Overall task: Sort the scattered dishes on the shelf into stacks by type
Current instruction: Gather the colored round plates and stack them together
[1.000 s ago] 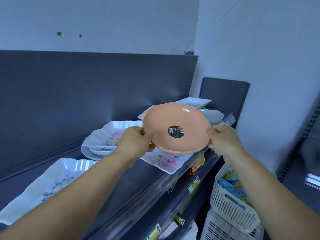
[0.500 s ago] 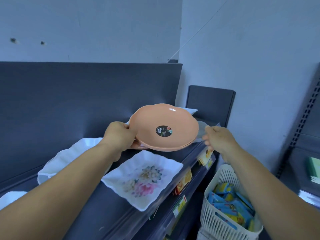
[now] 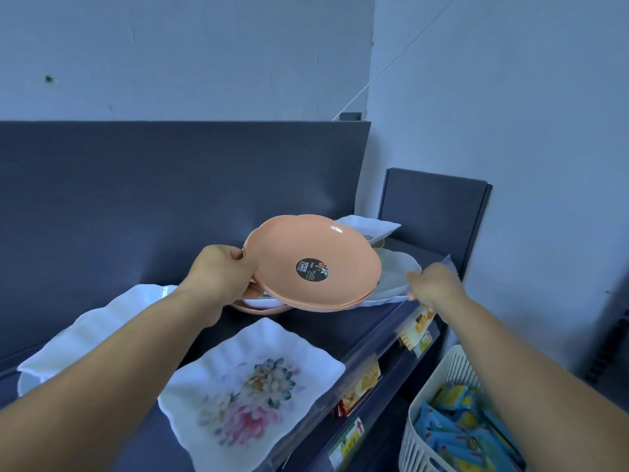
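We hold an orange plate (image 3: 311, 264) above the dark shelf (image 3: 143, 441), our left hand (image 3: 221, 275) gripping its rim.

Our left arm reaches forward, fingers curled over the plate's left edge, thumb on top; a second orange rim shows just beneath it. Our right hand (image 3: 432, 284) stretches to the edge of a white dish (image 3: 396, 274) at the shelf's far end; from behind, we cannot tell whether its fingers pinch or merely touch. A floral square plate (image 3: 252, 391) lies nearest us. Our left forearm partly covers a white scalloped plate (image 3: 92, 330); a white basket (image 3: 442, 396) is cut off at the lower right.
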Motion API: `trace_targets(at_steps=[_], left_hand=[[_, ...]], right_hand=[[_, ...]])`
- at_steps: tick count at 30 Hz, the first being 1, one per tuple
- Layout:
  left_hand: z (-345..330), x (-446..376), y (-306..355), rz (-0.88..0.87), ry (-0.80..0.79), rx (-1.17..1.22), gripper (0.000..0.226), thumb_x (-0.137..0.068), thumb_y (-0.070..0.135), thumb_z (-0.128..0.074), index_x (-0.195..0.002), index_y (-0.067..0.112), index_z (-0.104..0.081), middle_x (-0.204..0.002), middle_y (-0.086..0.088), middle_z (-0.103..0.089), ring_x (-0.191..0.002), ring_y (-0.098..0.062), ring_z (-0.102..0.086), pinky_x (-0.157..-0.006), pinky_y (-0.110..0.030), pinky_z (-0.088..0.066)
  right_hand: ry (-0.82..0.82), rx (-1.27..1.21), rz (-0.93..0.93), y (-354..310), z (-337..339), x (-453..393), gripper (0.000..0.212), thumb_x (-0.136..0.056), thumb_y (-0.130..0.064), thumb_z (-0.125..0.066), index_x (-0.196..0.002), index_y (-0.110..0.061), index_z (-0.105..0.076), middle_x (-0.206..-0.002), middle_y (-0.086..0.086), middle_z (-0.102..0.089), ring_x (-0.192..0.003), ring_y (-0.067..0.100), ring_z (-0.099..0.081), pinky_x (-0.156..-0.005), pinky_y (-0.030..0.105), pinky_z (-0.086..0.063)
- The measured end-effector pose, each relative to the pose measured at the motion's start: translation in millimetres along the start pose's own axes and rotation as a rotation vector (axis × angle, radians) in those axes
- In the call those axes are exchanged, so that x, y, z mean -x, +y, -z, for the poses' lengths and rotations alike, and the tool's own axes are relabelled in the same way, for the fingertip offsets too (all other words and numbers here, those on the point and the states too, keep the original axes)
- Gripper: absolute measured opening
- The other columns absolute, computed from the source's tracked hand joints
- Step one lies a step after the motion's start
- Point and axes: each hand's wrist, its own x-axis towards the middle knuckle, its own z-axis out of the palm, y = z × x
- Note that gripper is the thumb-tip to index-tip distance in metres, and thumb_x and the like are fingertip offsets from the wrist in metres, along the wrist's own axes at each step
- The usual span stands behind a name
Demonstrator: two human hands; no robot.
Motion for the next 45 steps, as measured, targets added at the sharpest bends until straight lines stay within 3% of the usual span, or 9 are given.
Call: trace_targets(at_steps=[5,12,16,18,29,33,35,40,45], left_hand=[[-2.9,2.1,-1.2,0.003,0.003,0.004,0.033,-0.094,0.015,-0.049,-0.086,-0.011,-0.065,-0.086,-0.023,-0.074,-0.079,-0.035,-0.074,-0.088,-0.042,-0.058],[9.1,5.7,-7.4,-0.001,0.024,-0.007,0.034,-0.093,0.017,-0.050,-0.086,-0.014,-0.063,-0.081,-0.023,-0.073,-0.073,-0.034,-0.074,-0.086,-0.042,-0.058],[25.2,14.3,-10.9,-0.009,0.037,-0.051,0.029,-0.096,0.021,-0.050,-0.083,-0.001,-0.064,-0.075,-0.020,-0.068,-0.039,-0.012,-0.064,-0.047,-0.014,-0.053],[37.1,18.9,-14.7,-0.013,0.052,-0.062,0.027,-0.096,0.024,-0.050,-0.080,0.005,-0.060,-0.074,-0.018,-0.064,-0.035,-0.010,-0.062,-0.039,-0.011,-0.045],[117.8,54.2,-51.7,0.037,0.085,-0.032,0.030,-0.094,0.030,-0.053,-0.082,0.005,-0.064,-0.076,-0.019,-0.069,-0.049,-0.020,-0.065,-0.090,-0.039,-0.056],[140.8,69.4,-71.1,0.037,0.093,-0.007,0.030,-0.095,0.028,-0.053,-0.082,0.003,-0.063,-0.074,-0.015,-0.064,-0.043,-0.014,-0.061,-0.076,-0.030,-0.054],[153.8,76.9,-80.7,0.053,0.095,0.021,0.027,-0.092,0.015,-0.047,-0.086,-0.007,-0.063,-0.076,-0.016,-0.064,-0.055,-0.021,-0.066,-0.083,-0.034,-0.055],[189.2,99.7,-99.3,0.050,0.135,0.086,0.022,-0.089,0.007,-0.045,-0.082,-0.005,-0.062,-0.074,-0.021,-0.062,-0.056,-0.024,-0.067,-0.082,-0.040,-0.058],[225.6,123.4,-119.1,0.030,0.172,0.115,0.029,-0.091,0.005,-0.042,-0.101,-0.012,-0.065,-0.082,-0.021,-0.066,-0.066,-0.027,-0.065,-0.060,-0.025,-0.059]], right_hand=[[0.001,-0.104,-0.044,0.4,-1.4,-7.2,0.031,-0.084,-0.002,-0.046,-0.057,0.000,-0.060,-0.062,0.008,-0.065,-0.040,0.019,-0.045,-0.053,0.025,-0.040],[0.060,-0.207,-0.027,5.3,14.1,-1.9,0.029,-0.083,-0.004,-0.047,-0.057,0.002,-0.059,-0.062,0.011,-0.065,-0.041,0.021,-0.044,-0.054,0.028,-0.041],[0.054,-0.251,-0.046,6.2,23.7,7.7,0.028,-0.082,-0.002,-0.047,-0.056,0.002,-0.058,-0.056,0.011,-0.061,-0.044,0.022,-0.041,-0.052,0.030,-0.037],[0.072,-0.273,-0.039,7.2,27.2,13.4,0.028,-0.082,-0.002,-0.047,-0.057,0.003,-0.058,-0.056,0.012,-0.061,-0.047,0.023,-0.043,-0.053,0.031,-0.038],[0.048,-0.365,0.139,-45.3,3.2,100.4,0.025,-0.087,-0.007,-0.046,-0.065,-0.003,-0.058,-0.060,0.006,-0.061,-0.048,0.017,-0.044,-0.045,0.024,-0.037],[-0.079,-0.364,0.262,-75.1,-25.1,154.6,0.025,-0.086,-0.006,-0.046,-0.064,-0.005,-0.057,-0.049,0.002,-0.058,-0.047,0.019,-0.043,-0.045,0.025,-0.035],[-0.129,-0.350,0.297,-86.9,-39.3,177.8,0.022,-0.085,-0.008,-0.046,-0.072,0.000,-0.061,-0.047,0.000,-0.058,-0.048,0.021,-0.042,-0.046,0.026,-0.036],[-0.232,-0.291,0.398,-109.7,-67.2,228.3,0.022,-0.086,-0.010,-0.045,-0.085,0.003,-0.063,-0.063,0.007,-0.057,-0.051,0.018,-0.041,-0.052,0.027,-0.036],[-0.321,-0.254,0.438,-126.1,-94.7,261.0,0.031,-0.093,-0.014,-0.042,-0.113,0.000,-0.062,-0.092,0.025,-0.061,-0.076,0.029,-0.055,-0.073,0.036,-0.053]])
